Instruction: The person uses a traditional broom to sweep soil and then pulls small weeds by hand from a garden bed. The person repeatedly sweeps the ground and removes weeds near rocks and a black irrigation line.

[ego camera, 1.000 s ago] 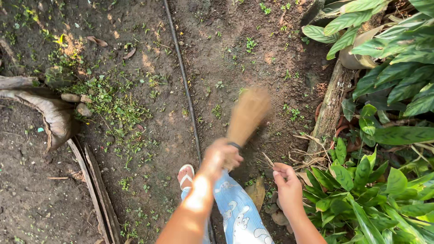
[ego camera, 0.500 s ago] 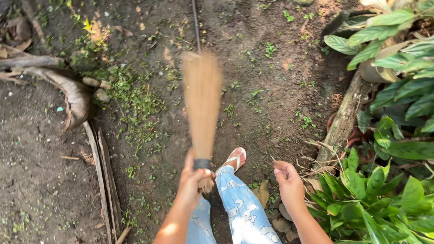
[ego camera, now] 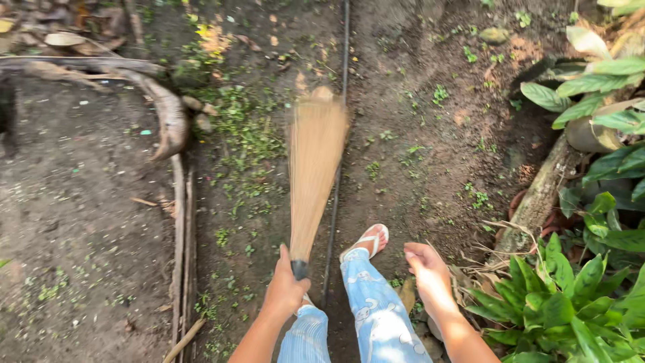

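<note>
Left hand (ego camera: 285,293) is wrapped round the bound neck of a stick broom (ego camera: 313,178), fingers curled shut on the dark band at the handle end; grip looks full, thumb side up. Broom's long axis runs from that fist up and away from the person, nearly straight ahead w/ a slight lean to the right, bristle fan spreading toward the far end and blurred, tips over the bare dirt ground (ego camera: 94,222) beside a patch of small green weeds (ego camera: 252,138). So the broom lies directly forward of the left fingers, not across the body. Right hand (ego camera: 430,275) holds nothing: fingers loosely bent, hanging apart from the broom, to the right of the blue patterned trouser leg (ego camera: 376,316) and near the leafy plants (ego camera: 571,302). Left hand is thus the only one on the tool; right is well clear. A thin dark hose (ego camera: 341,134) runs along the ground just right of the bristles, approx. parallel to the broom. One sandalled foot (ego camera: 368,240) sits between hose and right hand.
</note>
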